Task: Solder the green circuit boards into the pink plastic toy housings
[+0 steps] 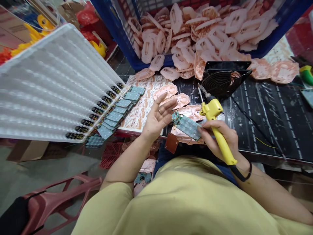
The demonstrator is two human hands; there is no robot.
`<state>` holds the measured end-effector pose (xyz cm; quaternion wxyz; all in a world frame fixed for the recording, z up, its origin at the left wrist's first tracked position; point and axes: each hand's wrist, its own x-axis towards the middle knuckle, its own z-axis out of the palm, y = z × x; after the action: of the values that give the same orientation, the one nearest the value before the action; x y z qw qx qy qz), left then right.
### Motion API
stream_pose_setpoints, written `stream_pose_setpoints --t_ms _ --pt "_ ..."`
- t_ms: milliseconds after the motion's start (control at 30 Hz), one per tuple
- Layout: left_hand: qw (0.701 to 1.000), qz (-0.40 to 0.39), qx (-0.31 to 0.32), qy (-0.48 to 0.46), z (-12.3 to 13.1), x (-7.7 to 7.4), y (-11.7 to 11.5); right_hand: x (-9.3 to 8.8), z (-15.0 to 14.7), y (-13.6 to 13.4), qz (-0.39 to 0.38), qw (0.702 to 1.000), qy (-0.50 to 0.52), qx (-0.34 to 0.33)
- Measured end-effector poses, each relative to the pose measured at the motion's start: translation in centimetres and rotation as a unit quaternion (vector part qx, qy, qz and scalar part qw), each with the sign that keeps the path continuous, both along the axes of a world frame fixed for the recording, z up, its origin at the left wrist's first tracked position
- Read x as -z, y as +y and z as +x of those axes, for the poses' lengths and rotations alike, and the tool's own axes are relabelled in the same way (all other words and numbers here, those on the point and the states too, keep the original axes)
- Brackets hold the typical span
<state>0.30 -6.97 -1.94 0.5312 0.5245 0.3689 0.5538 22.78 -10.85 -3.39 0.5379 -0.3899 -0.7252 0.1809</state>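
- Logging grip: right hand [221, 138]?
- Wrapped round iron [215, 111], fingertips [200, 129] pinching board [188, 127], which sits between hands.
- Left hand [157, 120]?
- Open, fingers [168, 105] spread, just beside board. Advise: steady board, keep tip [201, 93] clear.

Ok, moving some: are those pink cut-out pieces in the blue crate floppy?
Probably light and somewhat flexible: the pink cut-out pieces look thin, some with curled edges. Heaped loosely in the blue crate, one may drag its neighbours.
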Motion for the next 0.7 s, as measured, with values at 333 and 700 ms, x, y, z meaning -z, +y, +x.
stream_pose_setpoints --t_ms 333,700 --pt "0.995 -0.038 -0.083 -0.026 2.8 0.1 -1.1 0.8 -0.5 -0.4 -0.027 1.0 0.014 -0.008" --pt "0.986 -0.05 -0.029 0.158 -1.4 -5.4 2.3 0.0 2.1 0.5 0.072 0.996 -0.037 -0.029"
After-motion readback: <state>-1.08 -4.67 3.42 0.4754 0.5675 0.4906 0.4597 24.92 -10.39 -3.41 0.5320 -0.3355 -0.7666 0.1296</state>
